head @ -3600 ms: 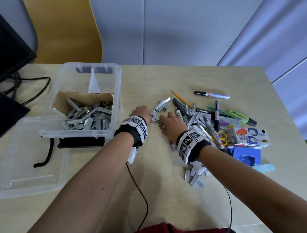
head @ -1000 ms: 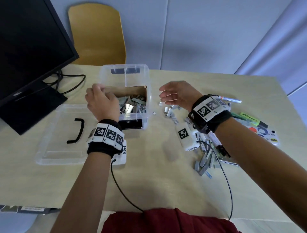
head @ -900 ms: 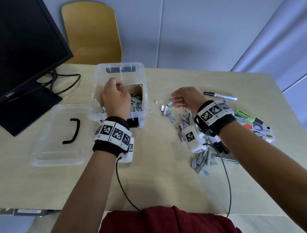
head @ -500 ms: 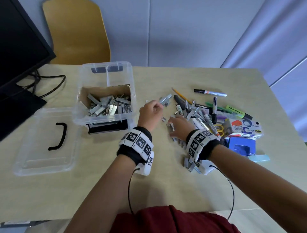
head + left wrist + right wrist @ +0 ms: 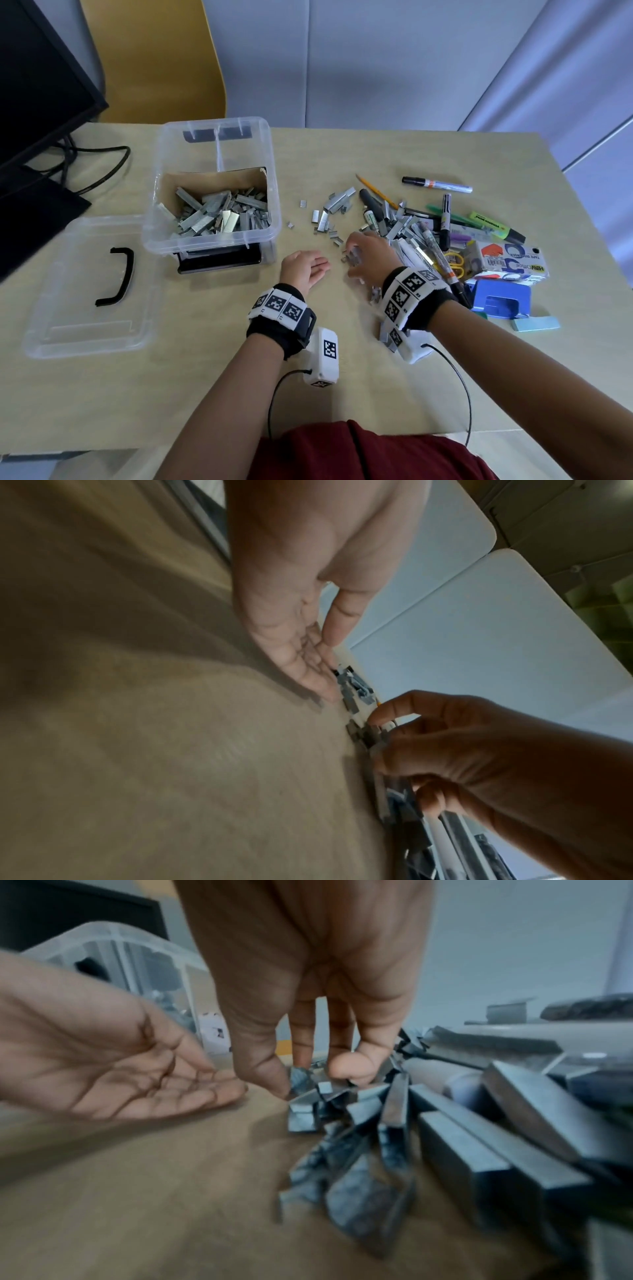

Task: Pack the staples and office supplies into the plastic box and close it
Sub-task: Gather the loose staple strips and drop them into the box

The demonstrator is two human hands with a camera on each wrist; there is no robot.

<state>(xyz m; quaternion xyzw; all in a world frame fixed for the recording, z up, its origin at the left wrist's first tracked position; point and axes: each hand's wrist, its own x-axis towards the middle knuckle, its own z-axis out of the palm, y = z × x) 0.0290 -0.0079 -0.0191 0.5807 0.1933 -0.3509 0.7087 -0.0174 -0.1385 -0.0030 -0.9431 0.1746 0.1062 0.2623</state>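
Hands over table, L hand (image 5: 306,267) flat open w/ palm up, empty, R hand (image 5: 368,255) fingers curled, pinching staples (image 5: 310,1093).

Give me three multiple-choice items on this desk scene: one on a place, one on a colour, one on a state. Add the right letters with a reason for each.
1. Where does the clear lid lie?
A. On the box
B. On the table left of the plastic box
C. Under the pens

2. What colour is the hole punch by the right wrist?
A. Blue
B. Red
C. White

3. What state is the left hand in?
A. Gripping a marker
B. Open, palm up, empty
C. Closing the lid

Answers:
1 B: the lid sits flat on the table beside the open box.
2 A: its body is plainly blue.
3 B: the right wrist view shows the palm bare, while the right hand gathers staples.
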